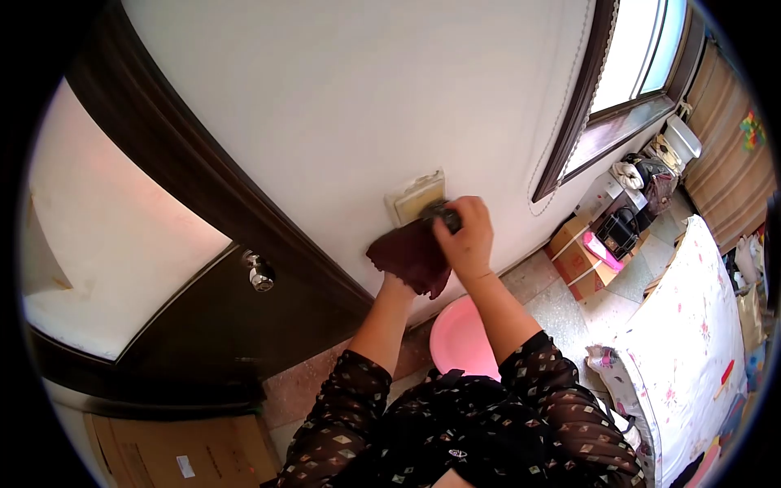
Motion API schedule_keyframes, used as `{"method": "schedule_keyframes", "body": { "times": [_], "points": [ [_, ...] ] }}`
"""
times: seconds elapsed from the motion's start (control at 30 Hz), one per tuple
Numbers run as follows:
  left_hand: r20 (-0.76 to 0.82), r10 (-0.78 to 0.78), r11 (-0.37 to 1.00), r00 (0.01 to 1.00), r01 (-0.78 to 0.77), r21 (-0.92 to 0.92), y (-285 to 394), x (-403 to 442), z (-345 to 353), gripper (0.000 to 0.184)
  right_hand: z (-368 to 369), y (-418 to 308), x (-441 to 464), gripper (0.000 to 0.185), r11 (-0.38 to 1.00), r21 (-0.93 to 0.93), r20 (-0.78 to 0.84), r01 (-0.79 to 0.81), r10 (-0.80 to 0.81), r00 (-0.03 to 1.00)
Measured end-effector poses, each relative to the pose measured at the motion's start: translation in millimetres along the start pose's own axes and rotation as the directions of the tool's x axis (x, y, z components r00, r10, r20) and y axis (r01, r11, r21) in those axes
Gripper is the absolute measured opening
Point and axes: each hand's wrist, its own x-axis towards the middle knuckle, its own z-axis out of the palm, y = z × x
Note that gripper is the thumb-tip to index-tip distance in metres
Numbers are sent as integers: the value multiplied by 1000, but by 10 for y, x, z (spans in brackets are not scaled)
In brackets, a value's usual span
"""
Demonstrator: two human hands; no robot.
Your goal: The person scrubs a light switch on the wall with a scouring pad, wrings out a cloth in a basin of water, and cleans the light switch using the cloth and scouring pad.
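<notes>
A yellowed switch plate (pixel 419 199) with a chipped upper edge is set in the white wall in front of me. My right hand (pixel 469 236) is closed round a dark grey scouring pad (pixel 443 216), close to the plate's lower right corner. Just below the plate, a dark red cloth (pixel 413 254) hangs over my left hand (pixel 396 286), which holds it up. The cloth hides the left fingers; only the wrist side shows.
A pink basin (pixel 462 333) stands on the floor below my hands. To the left is a dark door with a metal knob (pixel 260 275). A cardboard box (pixel 175 451) is at lower left, a flowered mattress (pixel 675 342) at right. A bead chain (pixel 561 138) hangs beside the window.
</notes>
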Motion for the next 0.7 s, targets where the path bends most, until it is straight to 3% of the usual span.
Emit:
{"method": "schedule_keyframes", "body": {
  "times": [0.03, 0.07, 0.17, 0.2, 0.23, 0.27, 0.3, 0.33, 0.37, 0.57, 0.7],
  "points": [
    [0, 34, 941, 999, -32, 337, -6, -9, -8, 44, 16, 39, -2, 22, 999, 1, -31, 46, -46, 998],
    [0, 68, 794, 998, -55, 606, -12, -21, -15, 44, 14, 69, -3, 22, 999, -15, -41, -41, 40, 998],
    [-74, -11, 848, 997, 48, 527, 30, -23, 20, 44, -23, -139, -24, 21, 997, -23, -27, 70, -70, 997],
    [5, -56, 970, 998, 56, -237, 66, -29, -6, 40, -26, -224, -25, 21, 989, -23, 10, 143, -143, 990],
    [90, -33, 507, 995, 94, -857, 85, -34, -18, 36, -28, -264, -27, 20, 976, -20, 49, 218, -216, 975],
    [90, -32, 508, 995, 94, -856, 62, -27, -18, 36, -13, -196, -11, 20, 976, -19, 49, 218, -217, 975],
    [14, -29, 973, 999, 32, -229, 28, -35, -15, 41, 7, -69, 2, 20, 996, 8, 25, 85, -85, 996],
    [-10, -1, 986, 1000, 3, 169, 21, -31, -17, 43, -1, 12, 22, 20, 998, 32, 3, -50, 50, 999],
    [-34, 27, 841, 999, -4, 540, 15, -27, -17, 46, -8, 56, 20, 21, 998, 9, 0, -63, 63, 998],
    [26, -28, 829, 999, 8, 559, 140, 45, 14, 44, -134, -315, 221, 19, 991, 127, -75, 43, -33, 997],
    [28, 73, 781, 997, -74, 620, 200, 70, 57, 32, -47, -181, 218, 19, 986, 169, -42, -6, 13, 999]
  ]
}}
